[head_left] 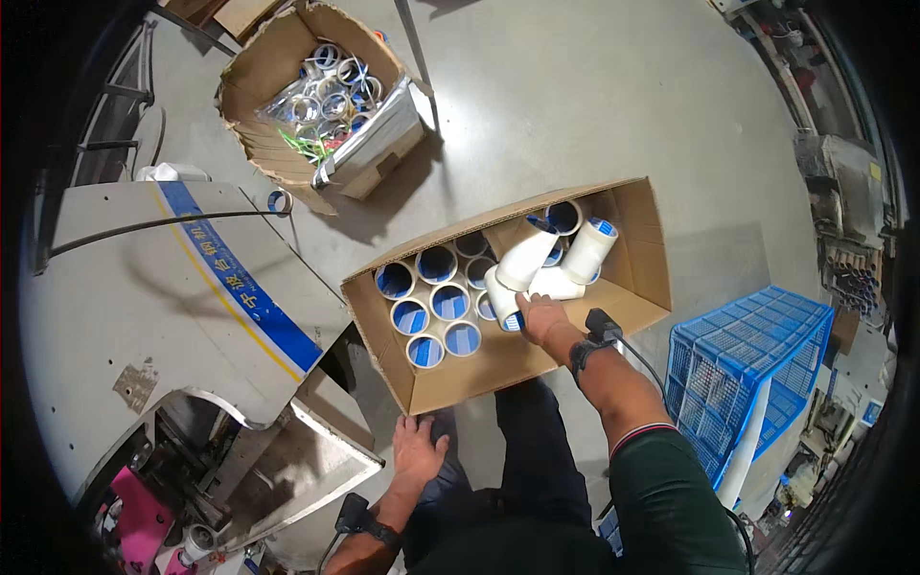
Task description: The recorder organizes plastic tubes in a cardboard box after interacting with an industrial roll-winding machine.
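A grey concrete floor (575,105) is seen from above, with a grey metal machine (144,307) marked by a blue stripe at the left and cluttered shelving along the right edge of the room. A blue plastic crate (747,369) is stood on the floor at the lower right, a white tube propped against its front. Further off, an open cardboard box (259,72) is filled with bagged rolls of tape, and a single small roll (279,201) is left on the floor beside it.

Nearest the person, a long cardboard carton (460,379) is laid open on the floor. White tubes (436,307) with blue-lined openings are packed upright in its left half, while a few more are tilted loosely against one another in the middle; the right end is bare cardboard.

The right hand (544,321) is stretched into the carton with its fingers curled on the lower end of a leaning white tube (526,261), a black band being worn at the wrist. The left hand (418,450) is held open and flat, nothing gripped, resting on a dark-trousered knee just below the carton's near wall, a black band likewise worn on that wrist
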`<move>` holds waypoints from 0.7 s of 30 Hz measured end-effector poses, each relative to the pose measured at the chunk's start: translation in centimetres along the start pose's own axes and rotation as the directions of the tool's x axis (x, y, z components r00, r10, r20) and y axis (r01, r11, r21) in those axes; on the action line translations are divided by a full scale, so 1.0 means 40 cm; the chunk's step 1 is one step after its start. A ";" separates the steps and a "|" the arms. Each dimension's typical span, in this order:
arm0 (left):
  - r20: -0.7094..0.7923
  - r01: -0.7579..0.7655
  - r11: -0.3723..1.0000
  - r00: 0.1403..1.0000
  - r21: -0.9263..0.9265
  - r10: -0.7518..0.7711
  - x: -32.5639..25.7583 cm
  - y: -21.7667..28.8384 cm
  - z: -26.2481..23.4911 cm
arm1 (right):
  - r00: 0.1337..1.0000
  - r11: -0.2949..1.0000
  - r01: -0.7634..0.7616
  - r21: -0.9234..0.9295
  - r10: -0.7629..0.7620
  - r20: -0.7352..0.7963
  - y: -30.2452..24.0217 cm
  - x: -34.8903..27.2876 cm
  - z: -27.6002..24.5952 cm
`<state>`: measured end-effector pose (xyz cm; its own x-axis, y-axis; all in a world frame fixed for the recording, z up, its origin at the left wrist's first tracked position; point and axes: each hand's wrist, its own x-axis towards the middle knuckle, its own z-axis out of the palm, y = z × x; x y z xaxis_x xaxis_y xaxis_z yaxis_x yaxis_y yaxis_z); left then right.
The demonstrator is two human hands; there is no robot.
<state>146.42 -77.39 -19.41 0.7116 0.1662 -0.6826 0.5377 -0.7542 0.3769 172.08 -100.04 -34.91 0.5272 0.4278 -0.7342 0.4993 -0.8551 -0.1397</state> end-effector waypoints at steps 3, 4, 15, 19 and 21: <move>0.080 0.028 0.999 0.996 0.021 -0.030 0.028 0.007 -0.005 | 0.998 1.000 0.030 -0.008 -0.030 -0.055 0.010 0.054 0.049; 0.080 0.018 0.999 0.997 0.031 -0.021 0.038 0.006 -0.001 | 0.995 0.998 0.062 0.001 -0.062 -0.080 0.017 0.071 0.057; -0.033 -0.041 0.999 0.999 0.021 0.042 0.051 0.024 -0.035 | 0.986 0.947 0.131 0.292 -0.093 -0.140 -0.017 0.019 -0.021; -0.028 -0.024 1.000 0.999 0.011 0.024 0.051 0.015 -0.031 | 0.840 0.889 -0.017 0.458 0.262 -0.476 0.012 0.033 -0.172; -0.038 -0.032 0.999 0.999 0.001 0.032 0.058 0.017 -0.034 | 0.779 0.868 -0.043 0.495 0.339 -0.527 0.036 0.062 -0.164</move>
<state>149.07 -76.65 -19.87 0.7453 0.1656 -0.6458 0.5138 -0.7600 0.3981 178.62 -98.27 -32.56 0.9426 0.1975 -0.2694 0.0701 -0.9055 -0.4186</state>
